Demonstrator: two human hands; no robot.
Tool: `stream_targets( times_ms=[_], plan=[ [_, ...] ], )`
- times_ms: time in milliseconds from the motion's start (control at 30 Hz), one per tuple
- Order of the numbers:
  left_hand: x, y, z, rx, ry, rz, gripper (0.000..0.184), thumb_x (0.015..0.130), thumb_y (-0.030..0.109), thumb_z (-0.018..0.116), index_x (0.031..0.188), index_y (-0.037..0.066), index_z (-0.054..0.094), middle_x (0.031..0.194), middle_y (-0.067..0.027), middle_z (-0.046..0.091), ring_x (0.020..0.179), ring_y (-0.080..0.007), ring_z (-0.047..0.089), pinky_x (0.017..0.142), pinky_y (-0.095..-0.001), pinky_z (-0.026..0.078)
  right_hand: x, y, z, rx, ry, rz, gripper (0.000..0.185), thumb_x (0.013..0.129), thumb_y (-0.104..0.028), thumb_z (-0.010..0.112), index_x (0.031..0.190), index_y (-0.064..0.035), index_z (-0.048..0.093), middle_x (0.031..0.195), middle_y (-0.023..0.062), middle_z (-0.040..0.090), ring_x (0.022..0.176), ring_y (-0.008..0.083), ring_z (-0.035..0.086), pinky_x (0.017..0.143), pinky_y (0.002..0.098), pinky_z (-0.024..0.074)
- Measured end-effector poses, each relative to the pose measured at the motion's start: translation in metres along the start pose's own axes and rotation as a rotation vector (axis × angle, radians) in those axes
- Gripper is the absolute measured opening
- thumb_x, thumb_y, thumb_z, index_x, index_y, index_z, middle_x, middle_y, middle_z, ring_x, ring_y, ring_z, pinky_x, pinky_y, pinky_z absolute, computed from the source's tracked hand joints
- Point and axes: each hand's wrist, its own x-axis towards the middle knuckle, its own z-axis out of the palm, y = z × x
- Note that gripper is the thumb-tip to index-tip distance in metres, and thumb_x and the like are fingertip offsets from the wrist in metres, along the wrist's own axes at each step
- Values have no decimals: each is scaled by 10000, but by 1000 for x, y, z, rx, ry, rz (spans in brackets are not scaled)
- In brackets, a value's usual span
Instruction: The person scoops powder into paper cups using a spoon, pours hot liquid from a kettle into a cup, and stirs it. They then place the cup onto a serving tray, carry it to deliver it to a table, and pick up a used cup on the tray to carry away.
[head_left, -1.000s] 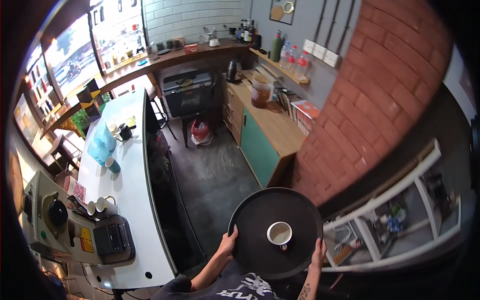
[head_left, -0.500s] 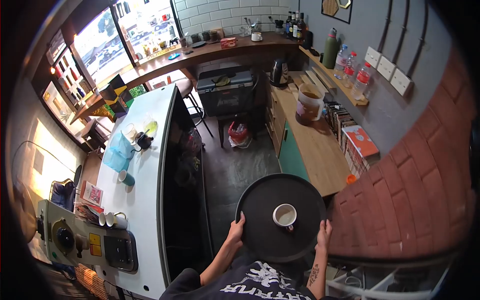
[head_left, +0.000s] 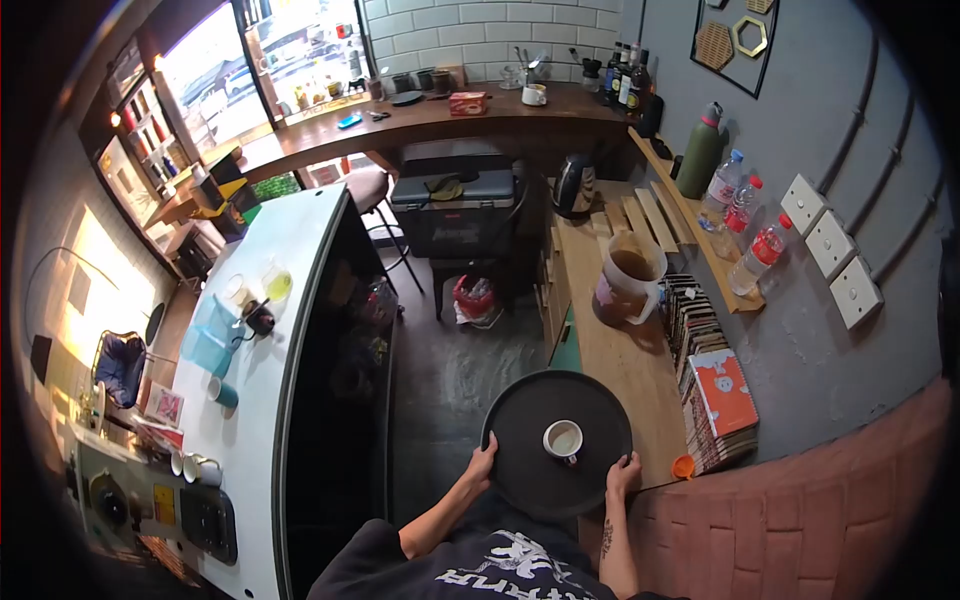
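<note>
A round black tray point(head_left: 525, 410) is held level in front of my body. My left hand point(head_left: 482, 462) grips its left rim, and my right hand point(head_left: 622, 478) grips its right rim; thumbs show on top while the other fingers are mostly hidden beneath. On the tray, right of its middle, stands a small white cup point(head_left: 563, 440) with a pale liquid in it, its handle pointing toward me. The tray's right side overlaps the near part of the wooden counter point(head_left: 640, 400) in view.
A large jug point(head_left: 628, 280) of brown liquid stands on the wooden counter beside a row of books point(head_left: 690, 310). An orange cup point(head_left: 683, 467) sits at its near end. To the left runs a white counter point(head_left: 265, 400) with mugs. A brick wall point(head_left: 780, 530) lies close right.
The view has moved forward, bringing the wooden counter, jug and brick wall nearer. Both hands still hold the tray, with the cup standing on it.
</note>
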Motion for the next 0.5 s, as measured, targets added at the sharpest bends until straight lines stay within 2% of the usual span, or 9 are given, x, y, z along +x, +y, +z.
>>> stream_targets(
  times_ms=[33,67,167,200,300,333,500],
  plan=[
    [11,-2,4,-7,-9,-13,710,988,557,519,1378,-36,491,1286,-164,619,1158,-285,603,969,-447,509,4,-3,1,-219,54,22,254,895,-83,612,1105,54,648,988,231,708,926,401,689,824,480,527],
    [22,-1,10,0,-25,-15,710,988,557,519,1378,-36,491,1286,-164,619,1158,-285,603,969,-447,509,10,-7,0,-249,23,64,271,880,-102,632,1115,31,655,1018,229,700,950,405,676,817,508,517],
    [42,1,28,64,-12,-38,714,984,560,521,1377,-35,494,1289,-167,614,1163,-290,601,976,-454,507,19,1,8,-253,96,57,254,882,-85,626,1117,9,656,1063,210,688,997,386,661,848,496,508],
    [48,0,31,68,-25,-61,716,983,561,522,1376,-37,494,1291,-169,611,1164,-293,601,979,-454,506,21,1,6,-237,89,46,243,890,-71,611,1116,14,640,1096,203,646,1055,376,618,890,478,490],
    [74,4,51,111,-63,-105,715,984,559,523,1375,-38,494,1295,-171,607,1165,-296,600,981,-452,506,35,-2,6,-284,111,109,245,894,-63,606,1112,48,616,1087,205,607,1078,375,579,922,467,473],
    [79,2,53,123,-58,-111,712,986,557,522,1376,-39,493,1297,-172,605,1165,-297,600,981,-450,506,37,-3,5,-264,120,72,249,894,-64,600,1101,75,601,1077,225,583,1074,386,565,932,474,467],
    [98,8,76,169,-85,-116,700,999,541,512,1386,-42,478,1307,-170,600,1161,-293,599,983,-447,503,46,-26,-2,-406,139,112,294,880,-73,599,1140,63,579,1121,240,562,1101,400,555,950,484,461]
  ],
)
